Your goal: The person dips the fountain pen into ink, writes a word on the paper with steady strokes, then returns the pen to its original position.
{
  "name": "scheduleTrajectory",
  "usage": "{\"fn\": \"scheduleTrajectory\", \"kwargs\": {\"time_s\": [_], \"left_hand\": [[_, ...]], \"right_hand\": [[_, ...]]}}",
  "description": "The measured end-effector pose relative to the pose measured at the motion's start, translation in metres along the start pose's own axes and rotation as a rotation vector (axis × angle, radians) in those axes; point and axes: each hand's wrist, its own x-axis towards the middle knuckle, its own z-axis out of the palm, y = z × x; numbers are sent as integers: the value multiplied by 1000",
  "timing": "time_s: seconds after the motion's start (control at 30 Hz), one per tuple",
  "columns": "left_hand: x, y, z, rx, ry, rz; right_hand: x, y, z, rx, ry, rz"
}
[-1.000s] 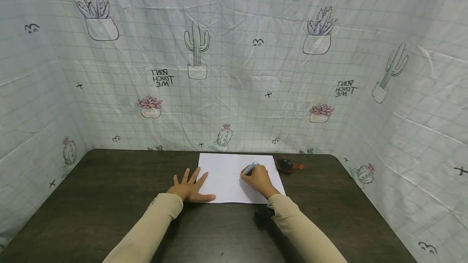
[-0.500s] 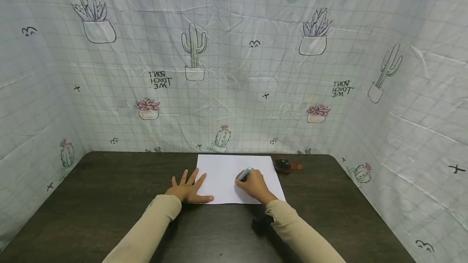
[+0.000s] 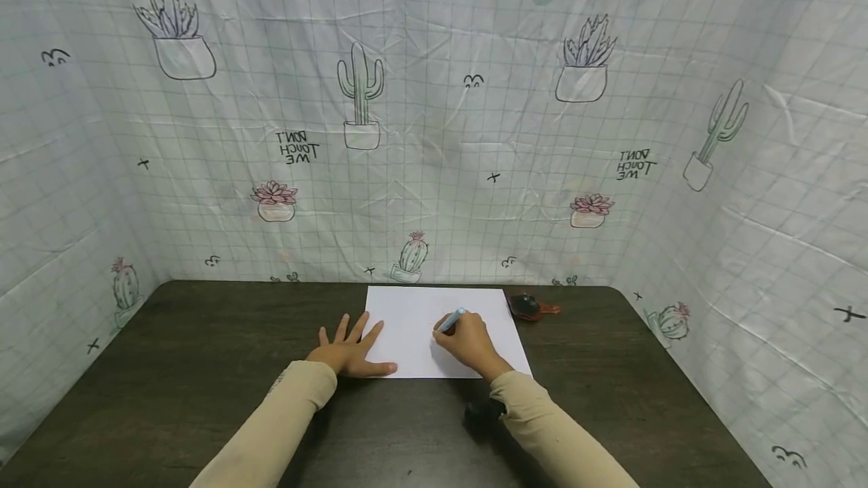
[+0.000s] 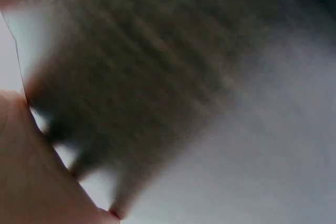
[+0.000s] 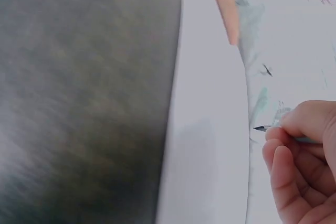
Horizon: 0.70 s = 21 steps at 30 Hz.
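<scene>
A white sheet of paper (image 3: 405,337) lies on the dark tabletop in the head view. Spread fingers of my left hand (image 3: 349,350) rest on its left edge, the thumb along the near corner. Over the right half of the sheet, my right hand (image 3: 473,343) pinches a light blue pen (image 3: 450,321), its tip down at the paper and its back end tilted up to the right. Faint thin lines show near the pen. The right wrist view shows the pen's dark pointed tip (image 5: 260,128) between thumb and curled fingers.
Just right of the sheet's far corner lies a dark rounded object (image 3: 525,306) with a reddish-brown strap. A black device (image 3: 484,410) sits under the right wrist. White patterned cloth (image 3: 434,194) walls in the dark table (image 3: 230,330) at the back and sides.
My right hand has moved the pen left and toward me over the paper, with only a slight shift left in the last half second. My left hand keeps its place on the sheet.
</scene>
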Motion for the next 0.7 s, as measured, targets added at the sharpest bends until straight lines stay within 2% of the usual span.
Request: {"fn": "scheduleTrajectory", "kwargs": {"time_s": [0.07,0.27,0.47,0.7], "left_hand": [[0,0,0,2,-2,-1],[-1,0,-1,-6,-9,0],[-3,0,-2,-11,-15,0],[-1,0,-1,-2,-4,-8]], "right_hand": [[4,3,-3,7,24,11],[16,14,-11,26,79,116],[19,22,-12,17,60,193],[19,25,-7,21,32,215]]}}
